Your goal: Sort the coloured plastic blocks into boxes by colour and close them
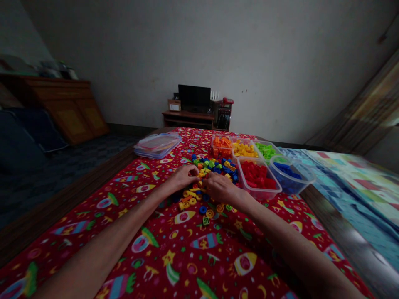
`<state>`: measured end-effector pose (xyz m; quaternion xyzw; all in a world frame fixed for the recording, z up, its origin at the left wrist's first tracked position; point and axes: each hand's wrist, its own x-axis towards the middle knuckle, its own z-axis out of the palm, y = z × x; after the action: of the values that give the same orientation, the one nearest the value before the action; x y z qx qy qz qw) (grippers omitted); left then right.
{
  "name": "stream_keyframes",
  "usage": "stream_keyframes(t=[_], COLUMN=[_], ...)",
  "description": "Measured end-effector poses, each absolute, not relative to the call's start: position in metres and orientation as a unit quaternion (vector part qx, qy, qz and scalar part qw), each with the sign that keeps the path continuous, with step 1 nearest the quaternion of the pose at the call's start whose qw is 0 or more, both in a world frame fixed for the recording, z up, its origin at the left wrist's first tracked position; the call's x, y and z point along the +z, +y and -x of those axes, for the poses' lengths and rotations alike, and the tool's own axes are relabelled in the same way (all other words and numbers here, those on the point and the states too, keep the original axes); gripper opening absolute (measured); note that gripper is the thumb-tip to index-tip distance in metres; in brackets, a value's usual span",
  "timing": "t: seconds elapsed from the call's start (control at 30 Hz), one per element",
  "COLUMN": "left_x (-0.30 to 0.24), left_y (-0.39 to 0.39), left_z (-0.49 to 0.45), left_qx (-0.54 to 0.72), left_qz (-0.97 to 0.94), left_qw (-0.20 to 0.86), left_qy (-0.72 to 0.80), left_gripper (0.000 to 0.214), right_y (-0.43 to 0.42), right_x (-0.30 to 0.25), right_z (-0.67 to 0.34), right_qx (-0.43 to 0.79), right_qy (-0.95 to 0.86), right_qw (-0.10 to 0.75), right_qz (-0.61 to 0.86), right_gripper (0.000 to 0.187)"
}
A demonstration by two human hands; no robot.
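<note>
Head view: a left hand (185, 176) and a right hand (222, 187) are positioned at the near edge of a mixed pile of plastic bricks (215, 167), at centre frame. Both hands are turned palm down, with the fingers curled toward the pile and the fingertips brought close together, just apart from one another. Neither hand is spread. Whether a brick is pinched by either hand cannot be told, as the fingertips are partly hidden from this angle.

The pile is composed of blue, green, yellow and orange bricks. Loose yellow, orange, blue and green pieces (193, 203) are scattered below the hands, toward the lower centre. All of these are laid on a red printed cloth (199, 265).

Five clear plastic tubs are lined up beyond and to the right of the hands. Orange bricks are held in the orange tub (222, 146), yellow in the yellow tub (243, 148), and green in the green tub (265, 150). Nearer the hands, red bricks are held in the red tub (257, 178), and blue bricks in the blue tub (288, 176), which is set at the cloth's right edge. A flat clear lid (157, 145) is lying at the cloth's far left. A monitor (195, 97) is stationed against the far wall, upper centre.
</note>
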<state>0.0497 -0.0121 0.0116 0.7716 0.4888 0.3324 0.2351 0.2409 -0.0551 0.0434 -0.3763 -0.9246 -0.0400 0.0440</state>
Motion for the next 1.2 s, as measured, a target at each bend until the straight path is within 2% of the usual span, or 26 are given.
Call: stream_keyframes(t=[0.13,0.27,0.47,0.6,0.7,0.87,1.0,1.1,1.2], left_x=[0.02,0.024,0.028,0.034,0.039,0.044,0.039,0.034,0.031], left_y=[-0.011,-0.011,-0.009,-0.013,-0.019,-0.023,-0.019,-0.019,-0.023], left_z=[-0.04,-0.034,-0.031,-0.025,-0.025,-0.033,-0.037,-0.042,-0.05], left_qx=[0.336,0.331,0.326,0.264,0.255,0.243,0.25,0.259,0.254], left_qz=[-0.765,-0.767,-0.754,-0.754,-0.751,-0.768,-0.781,-0.792,-0.8], left_qw=[0.288,0.291,0.32,0.351,0.36,0.336,0.331,0.327,0.339], left_qy=[0.467,0.467,0.472,0.489,0.492,0.487,0.467,0.445,0.425], left_gripper=[0.027,0.03,0.037,0.045,0.04,0.031,0.034,0.035,0.036], right_y=[-0.053,-0.052,-0.048,-0.051,-0.052,-0.038,-0.025,-0.023,-0.028], right_x=[0.04,0.042,0.034,0.028,0.026,0.029,0.034,0.035,0.036], right_z=[-0.24,-0.241,-0.24,-0.235,-0.232,-0.239,-0.245,-0.246,-0.245], right_qx=[-0.025,0.019,0.024,-0.032,-0.035,0.105,0.183,0.236,0.288], right_qy=[-0.929,-0.932,-0.923,-0.927,-0.931,-0.893,-0.824,-0.827,-0.842], right_qw=[0.038,0.035,0.139,0.1,0.099,0.212,0.305,0.286,0.236], right_qz=[0.367,0.36,0.359,0.359,0.349,0.383,0.44,0.422,0.39], right_gripper=[0.024,0.02,0.018,0.02,0.021,0.014,0.022,0.03,0.029])
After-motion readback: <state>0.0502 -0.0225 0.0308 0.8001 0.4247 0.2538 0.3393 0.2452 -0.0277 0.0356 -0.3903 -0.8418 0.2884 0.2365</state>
